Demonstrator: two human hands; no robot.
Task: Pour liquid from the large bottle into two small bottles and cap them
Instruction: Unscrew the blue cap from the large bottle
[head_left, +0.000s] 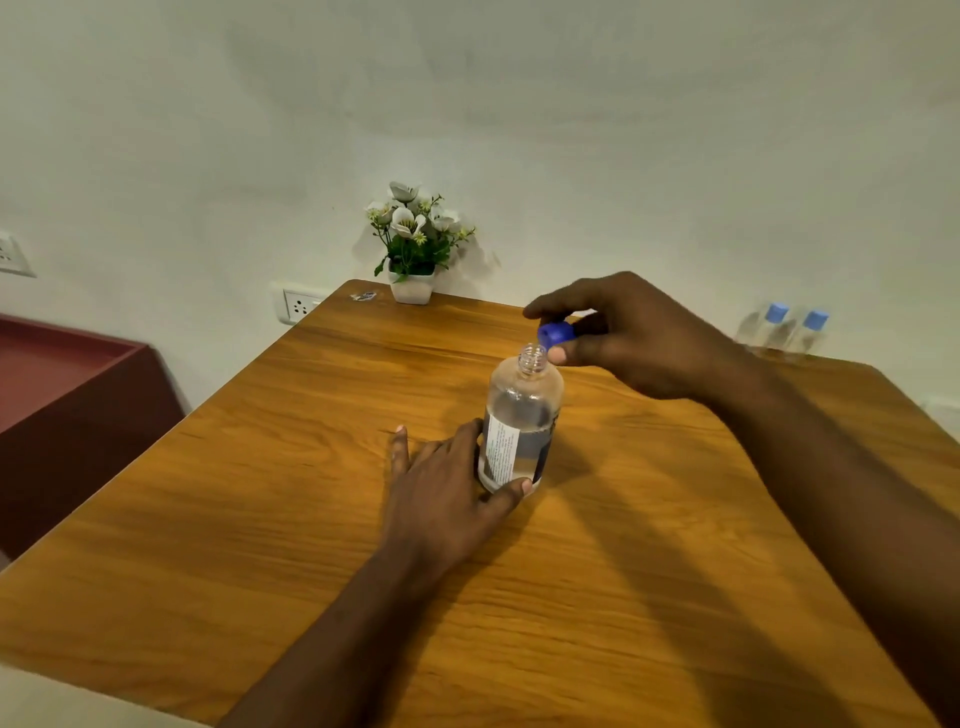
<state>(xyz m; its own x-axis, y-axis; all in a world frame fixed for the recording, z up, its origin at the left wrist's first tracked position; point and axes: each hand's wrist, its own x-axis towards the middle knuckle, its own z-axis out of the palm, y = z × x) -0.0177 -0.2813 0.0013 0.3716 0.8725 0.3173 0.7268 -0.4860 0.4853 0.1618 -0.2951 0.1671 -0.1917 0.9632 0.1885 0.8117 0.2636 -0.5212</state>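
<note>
The large clear bottle (521, 415) stands upright in the middle of the wooden table (311, 519), its neck uncapped and clear liquid filling roughly the lower two thirds. My left hand (447, 488) holds its base, thumb curled round the front, index finger stretched out flat on the table. My right hand (623, 332) hovers just right of the bottle's mouth and pinches the dark blue cap (555, 332) between thumb and fingers. Two small clear bottles (787, 332) with light blue caps stand side by side at the table's far right edge.
A white pot of artificial flowers (413, 244) sits at the table's back edge against the wall, with a small scrap (362, 296) beside it. A dark red cabinet (67, 405) stands left of the table. Wall sockets (298, 306) are behind the left corner.
</note>
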